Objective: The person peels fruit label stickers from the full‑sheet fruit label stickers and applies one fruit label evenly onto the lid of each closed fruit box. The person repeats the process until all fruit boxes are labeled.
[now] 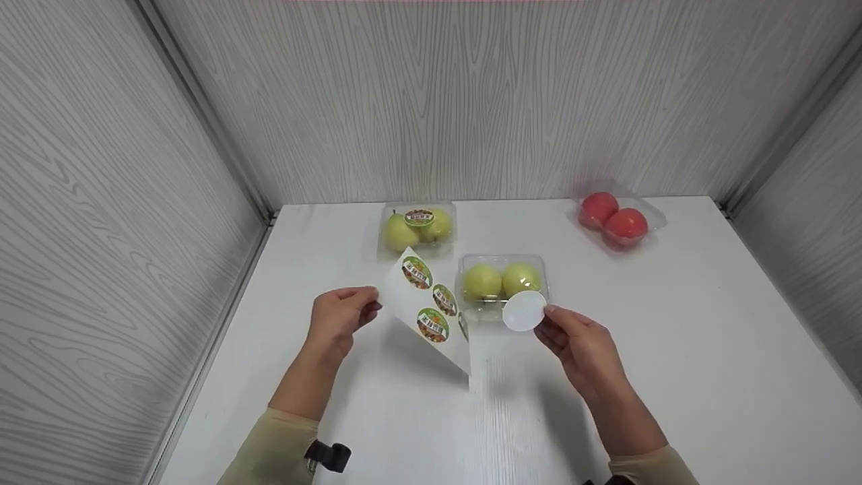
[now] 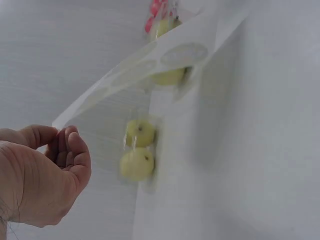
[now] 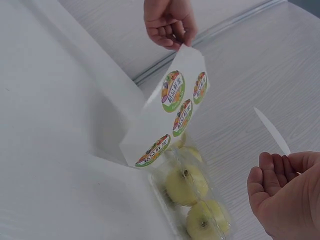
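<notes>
My left hand (image 1: 340, 320) pinches the edge of a white sheet of stickers (image 1: 431, 316), which hangs tilted and bent above the table. Several oval fruit labels (image 3: 173, 91) are on its face. Between thumb and fingertips, my right hand (image 1: 582, 347) holds a single oval sticker (image 1: 524, 310), its plain white side showing in the head view; from the right wrist it appears nearly edge-on (image 3: 272, 131). Just beyond the sticker stands a clear plastic box with two yellow-green pears (image 1: 502, 279), no label visible on its lid.
Farther back, another clear box of pears (image 1: 402, 234) bears an oval label (image 1: 419, 217) on top. At the back right is an open-lidded clear box (image 1: 656, 214) with two red fruits (image 1: 625, 223). Grey wood-grain panels (image 1: 431, 101) wall the white table (image 1: 727, 337) on three sides.
</notes>
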Demonstrator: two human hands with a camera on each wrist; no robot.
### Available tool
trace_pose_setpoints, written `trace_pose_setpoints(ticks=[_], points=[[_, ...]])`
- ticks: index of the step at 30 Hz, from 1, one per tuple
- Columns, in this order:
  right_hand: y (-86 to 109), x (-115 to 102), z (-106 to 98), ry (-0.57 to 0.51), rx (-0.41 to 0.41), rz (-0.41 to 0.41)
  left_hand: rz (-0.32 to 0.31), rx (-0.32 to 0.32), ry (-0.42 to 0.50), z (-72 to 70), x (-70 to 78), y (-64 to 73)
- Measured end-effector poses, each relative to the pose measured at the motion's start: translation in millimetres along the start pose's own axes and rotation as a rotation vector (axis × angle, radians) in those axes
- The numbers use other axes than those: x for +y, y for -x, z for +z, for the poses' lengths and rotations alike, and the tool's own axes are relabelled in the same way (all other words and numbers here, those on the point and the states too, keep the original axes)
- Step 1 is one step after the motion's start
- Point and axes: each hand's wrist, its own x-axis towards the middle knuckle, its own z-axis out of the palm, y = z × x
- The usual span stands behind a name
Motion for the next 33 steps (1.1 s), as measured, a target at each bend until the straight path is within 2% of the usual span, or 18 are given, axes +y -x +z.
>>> trace_pose_setpoints(ticks=[5, 15, 26, 33], points=[[0.1, -0.8, 0.8, -0.001, 0.0, 0.003, -0.006, 0.052, -0.048, -18.9, -11.9, -13.9], [-2.2, 1.4, 0.2, 0.002, 0.006, 0.0, -0.025, 0.094, -0.074, -37.1, -24.0, -35.2], [-2.3, 2.6, -1.7, 0.013, 0.012, 0.01, -0.084, 0.133, -0.071, -49.5, -30.4, -57.4], [-2.7, 2.3, -4.0, 0.022, 0.013, 0.017, -0.128, 0.173, -0.153, -52.2, -32.8, -72.1]])
